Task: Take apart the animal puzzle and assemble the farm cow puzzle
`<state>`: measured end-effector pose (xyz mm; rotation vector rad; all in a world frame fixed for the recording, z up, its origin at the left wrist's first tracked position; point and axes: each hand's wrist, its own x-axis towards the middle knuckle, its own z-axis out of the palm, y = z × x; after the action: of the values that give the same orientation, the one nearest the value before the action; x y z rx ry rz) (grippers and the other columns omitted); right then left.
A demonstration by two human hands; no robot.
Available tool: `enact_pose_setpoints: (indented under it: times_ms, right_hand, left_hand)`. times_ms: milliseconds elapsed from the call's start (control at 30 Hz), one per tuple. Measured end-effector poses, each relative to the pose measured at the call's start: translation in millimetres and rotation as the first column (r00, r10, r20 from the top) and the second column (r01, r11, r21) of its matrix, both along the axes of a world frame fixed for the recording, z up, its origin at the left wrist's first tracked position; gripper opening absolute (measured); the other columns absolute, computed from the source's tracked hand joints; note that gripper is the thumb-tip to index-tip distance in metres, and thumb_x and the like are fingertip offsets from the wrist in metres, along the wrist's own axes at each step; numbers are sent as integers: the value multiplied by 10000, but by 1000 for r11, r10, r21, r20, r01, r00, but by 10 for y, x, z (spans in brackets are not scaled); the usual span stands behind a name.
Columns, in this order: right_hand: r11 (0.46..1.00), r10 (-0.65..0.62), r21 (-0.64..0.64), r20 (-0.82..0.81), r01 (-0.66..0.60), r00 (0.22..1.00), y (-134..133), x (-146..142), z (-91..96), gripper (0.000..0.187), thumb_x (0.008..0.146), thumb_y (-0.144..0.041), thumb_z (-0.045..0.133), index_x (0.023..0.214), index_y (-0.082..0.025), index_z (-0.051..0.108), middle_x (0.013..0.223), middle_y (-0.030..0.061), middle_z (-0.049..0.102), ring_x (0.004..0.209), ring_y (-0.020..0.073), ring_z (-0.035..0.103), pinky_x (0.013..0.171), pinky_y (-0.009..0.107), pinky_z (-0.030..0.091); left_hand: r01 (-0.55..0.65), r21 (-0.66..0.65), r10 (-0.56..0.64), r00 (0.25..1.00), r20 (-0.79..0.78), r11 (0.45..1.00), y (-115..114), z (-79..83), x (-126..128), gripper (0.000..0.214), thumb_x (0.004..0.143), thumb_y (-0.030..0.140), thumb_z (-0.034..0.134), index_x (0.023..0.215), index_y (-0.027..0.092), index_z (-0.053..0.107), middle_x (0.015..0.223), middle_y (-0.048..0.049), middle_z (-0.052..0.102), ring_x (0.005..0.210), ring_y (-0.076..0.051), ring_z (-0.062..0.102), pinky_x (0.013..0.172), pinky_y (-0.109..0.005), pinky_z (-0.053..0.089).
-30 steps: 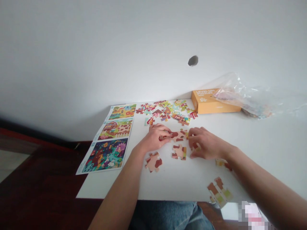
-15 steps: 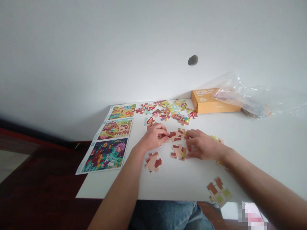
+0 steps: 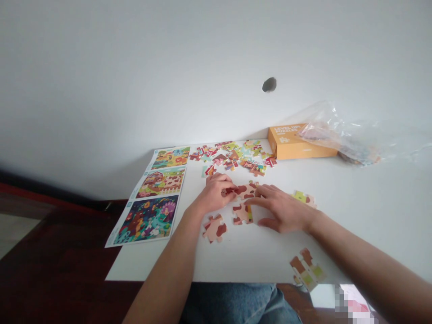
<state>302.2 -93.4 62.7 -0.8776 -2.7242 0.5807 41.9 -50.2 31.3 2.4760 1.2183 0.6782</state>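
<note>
My left hand pinches the left edge of a brown-spotted pink puzzle piece that lies on the white table. Just below it is a second spotted piece, with a yellow-green strip on its right side. My right hand is over the table, thumb and fingers apart, its index fingertip touching or just above that second piece. Another spotted piece lies apart, below my left wrist. Under and behind my right hand a green and pink piece is partly hidden.
Loose puzzle pieces spread near the wall. An orange puzzle box with a clear plastic bag stands at the back right. A picture sheet overhangs the left edge. Joined fence pieces lie at the front edge.
The lower spotted piece has shifted left, closer under the upper one. My right hand has moved left and its fingers have spread. My left hand stays in place.
</note>
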Motion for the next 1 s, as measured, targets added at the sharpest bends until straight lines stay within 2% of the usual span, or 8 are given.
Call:
enact_pose_setpoints:
  times_ms: [67,133,267,467,633,833,1000]
  right_hand:
    - [1000,-4,-10,11,4,1000,-21,-28,10,470,829,-355,672,1274,-228,589,1150,134,548,1137,306,512,959,453,397]
    - [1000,-23,-18,14,24,1000,-34,-55,2,445,832,-414,673,1231,-227,610,1164,135,547,1157,313,507,972,460,395]
    - [997,-79,-20,10,79,997,-43,-106,-45,568,788,-568,687,1226,-217,598,1168,136,552,1132,315,527,981,468,398]
    - [995,-102,13,-54,103,993,-48,-203,-102,338,836,-430,671,1072,-193,621,1081,107,585,1085,269,538,945,413,416]
    - [994,-104,6,-81,105,991,-32,-232,-128,344,797,-405,713,1057,-205,608,1086,87,602,1063,253,545,923,397,405]
    - [993,-115,-4,-73,115,991,-29,-238,-104,303,745,-369,750,950,-210,594,1018,60,608,997,237,549,871,375,385]
    - [990,-142,0,-65,143,988,-26,-231,-96,326,755,-390,742,987,-212,599,998,55,604,983,237,544,865,371,370]
  left_hand:
    - [1,1,-1,1000,3,1000,-3,2,3,107,812,259,711,906,236,757,918,-36,661,914,-204,593,924,-391,442]
    - [1,4,-1,1000,6,1000,-6,6,5,113,806,250,716,912,237,756,918,-36,661,922,-207,593,923,-391,444]
    - [3,-3,-3,1000,7,1000,-12,21,14,110,807,245,714,908,233,756,923,-37,662,926,-208,592,930,-396,440]
    - [15,-17,-15,1000,2,1000,-27,51,28,112,811,232,703,905,233,763,921,-40,658,936,-209,585,920,-382,445]
    - [57,-34,-58,998,-17,998,-21,24,3,163,817,215,693,958,248,767,930,-30,655,911,-189,581,925,-366,437]
    - [62,-40,-63,998,-22,997,-16,7,0,173,814,207,689,958,261,769,935,-30,657,911,-191,582,929,-367,426]
    - [49,-44,-50,998,-27,998,-27,50,24,140,810,204,687,917,242,769,917,-30,659,916,-193,584,934,-370,414]
